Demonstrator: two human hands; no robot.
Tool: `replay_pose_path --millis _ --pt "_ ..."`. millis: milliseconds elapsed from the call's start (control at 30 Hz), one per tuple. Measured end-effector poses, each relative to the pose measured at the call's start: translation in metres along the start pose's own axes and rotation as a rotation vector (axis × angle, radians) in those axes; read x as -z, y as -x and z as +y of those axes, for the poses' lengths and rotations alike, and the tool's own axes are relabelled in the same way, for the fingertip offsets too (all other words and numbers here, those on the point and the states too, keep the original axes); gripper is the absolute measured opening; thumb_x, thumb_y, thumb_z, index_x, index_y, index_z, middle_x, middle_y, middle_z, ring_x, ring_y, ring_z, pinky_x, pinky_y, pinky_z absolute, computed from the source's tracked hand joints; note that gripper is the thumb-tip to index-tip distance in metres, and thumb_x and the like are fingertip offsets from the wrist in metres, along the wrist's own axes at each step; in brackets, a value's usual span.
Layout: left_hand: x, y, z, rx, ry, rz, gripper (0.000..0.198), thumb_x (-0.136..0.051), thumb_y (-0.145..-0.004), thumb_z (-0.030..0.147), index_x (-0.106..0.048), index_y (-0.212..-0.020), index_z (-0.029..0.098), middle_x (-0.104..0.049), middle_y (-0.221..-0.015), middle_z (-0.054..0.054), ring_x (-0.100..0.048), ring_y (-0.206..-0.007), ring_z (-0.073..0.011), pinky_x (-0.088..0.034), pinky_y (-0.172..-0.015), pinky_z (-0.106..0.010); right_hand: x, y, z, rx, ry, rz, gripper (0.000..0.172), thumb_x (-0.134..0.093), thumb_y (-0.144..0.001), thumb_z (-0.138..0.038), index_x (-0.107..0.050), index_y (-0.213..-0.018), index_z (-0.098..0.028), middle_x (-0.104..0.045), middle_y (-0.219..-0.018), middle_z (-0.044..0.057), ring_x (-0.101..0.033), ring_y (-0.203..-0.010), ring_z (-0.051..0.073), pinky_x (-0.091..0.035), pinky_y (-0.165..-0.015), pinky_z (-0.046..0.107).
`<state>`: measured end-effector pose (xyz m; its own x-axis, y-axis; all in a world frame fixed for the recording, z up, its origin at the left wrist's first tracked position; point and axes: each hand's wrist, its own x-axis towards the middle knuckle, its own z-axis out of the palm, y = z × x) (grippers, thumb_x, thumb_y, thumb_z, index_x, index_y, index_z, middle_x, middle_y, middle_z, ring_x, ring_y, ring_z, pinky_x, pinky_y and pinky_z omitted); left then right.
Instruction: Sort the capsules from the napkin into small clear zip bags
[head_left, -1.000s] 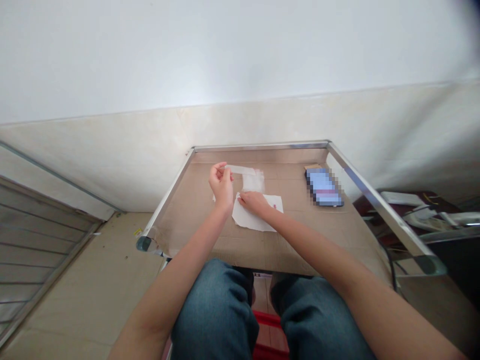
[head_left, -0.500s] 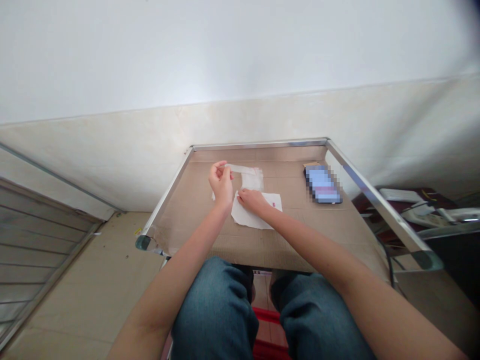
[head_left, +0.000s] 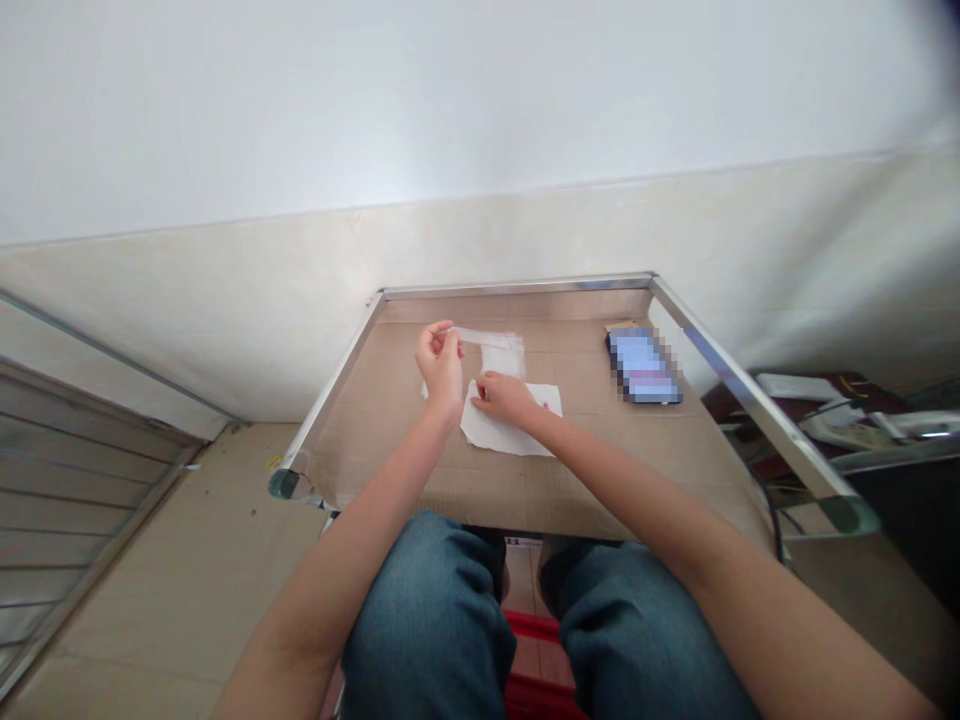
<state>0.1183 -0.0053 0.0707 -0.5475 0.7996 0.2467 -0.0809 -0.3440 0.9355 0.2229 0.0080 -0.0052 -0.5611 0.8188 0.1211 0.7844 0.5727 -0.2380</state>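
My left hand (head_left: 441, 365) is raised a little over the table and pinches one end of a thin clear strip (head_left: 480, 338), which stretches to the right toward a small clear bag (head_left: 504, 358). My right hand (head_left: 504, 397) rests palm down on a white sheet of paper (head_left: 510, 433) lying on the brown table top (head_left: 585, 470). Its fingers are pressed together near the sheet's left edge; whether they hold anything is hidden.
A phone (head_left: 643, 365) with a lit screen lies at the back right of the table. The table has a metal rim (head_left: 517, 288) and stands against a tiled wall. A cluttered surface (head_left: 840, 420) sits to the right, a red stool (head_left: 544, 670) under my knees.
Almost nothing moved. My right hand slid slightly left on the paper, closer to my left hand; the view shifted a little.
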Motion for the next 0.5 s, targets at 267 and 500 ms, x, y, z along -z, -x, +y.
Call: replay_pose_path --millis 267,500 --pt "-0.0004 0.0001 -0.0013 0.006 -0.008 -0.013 0.012 -0.05 -0.069 0.017 -0.053 -0.08 0.017 -0.048 -0.062 0.003 -0.045 -0.051 -0.0056 -0.039 -0.049 -0.017 -0.0023 -0.0042 0.0055 0.123 -0.255 0.075 0.024 -0.061 -0.067 -0.029 -0.055 -0.086 -0.016 -0.054 -0.077 0.003 -0.048 -0.071 0.015 -0.034 -0.064 0.024" --pt "-0.0003 0.0009 0.0002 0.014 -0.011 -0.012 0.012 -0.05 -0.069 0.017 -0.053 -0.08 0.016 -0.047 -0.061 0.004 -0.045 -0.05 -0.0058 -0.039 -0.049 -0.017 -0.0095 -0.0058 0.0067 0.137 -0.435 0.074 0.026 -0.062 -0.061 -0.018 -0.058 -0.086 -0.014 -0.05 -0.076 0.002 -0.046 -0.068 0.013 -0.036 -0.064 0.024"
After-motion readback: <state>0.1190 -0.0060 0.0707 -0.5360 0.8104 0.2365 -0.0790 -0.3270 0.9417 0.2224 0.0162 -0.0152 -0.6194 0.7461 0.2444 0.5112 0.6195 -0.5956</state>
